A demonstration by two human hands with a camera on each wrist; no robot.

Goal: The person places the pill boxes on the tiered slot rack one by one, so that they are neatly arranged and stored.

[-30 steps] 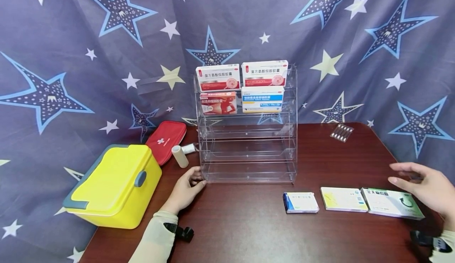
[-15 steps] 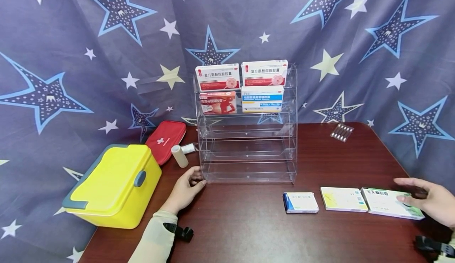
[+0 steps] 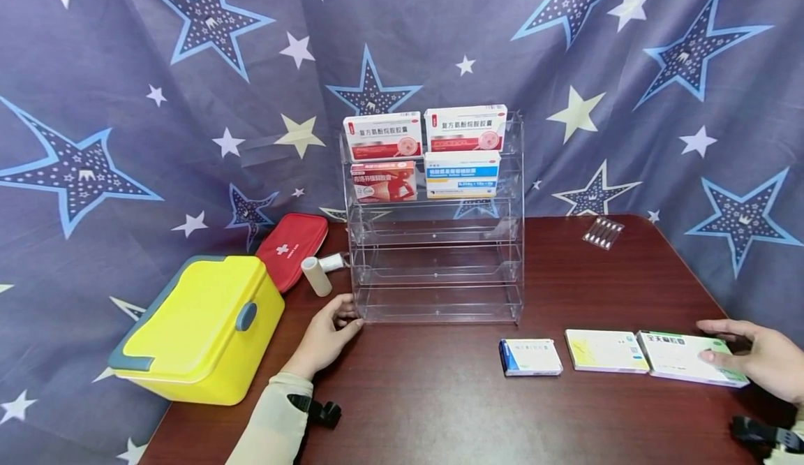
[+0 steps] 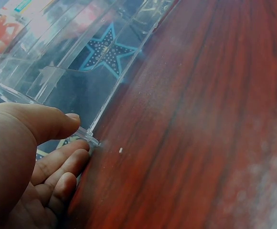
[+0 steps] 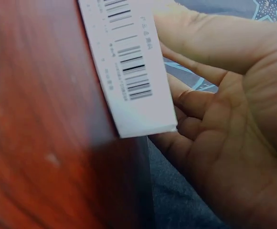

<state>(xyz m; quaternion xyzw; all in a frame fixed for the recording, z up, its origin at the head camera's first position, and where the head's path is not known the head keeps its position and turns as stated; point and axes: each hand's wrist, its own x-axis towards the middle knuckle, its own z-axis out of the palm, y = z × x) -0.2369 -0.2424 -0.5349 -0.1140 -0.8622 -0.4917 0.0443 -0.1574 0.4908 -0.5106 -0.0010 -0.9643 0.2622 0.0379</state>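
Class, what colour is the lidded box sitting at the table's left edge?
The lidded box is bright yellow with grey-blue trim and latch, seen best in the head view.

bright, even light | soft shadows | head view bowed at edges | wrist views blurred

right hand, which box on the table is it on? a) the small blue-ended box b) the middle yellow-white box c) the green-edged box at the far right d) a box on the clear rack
c: the right hand has its thumb on top of the green-edged box and fingers curled at that box's right end, while the yellow-white box and the blue-ended box lie untouched.
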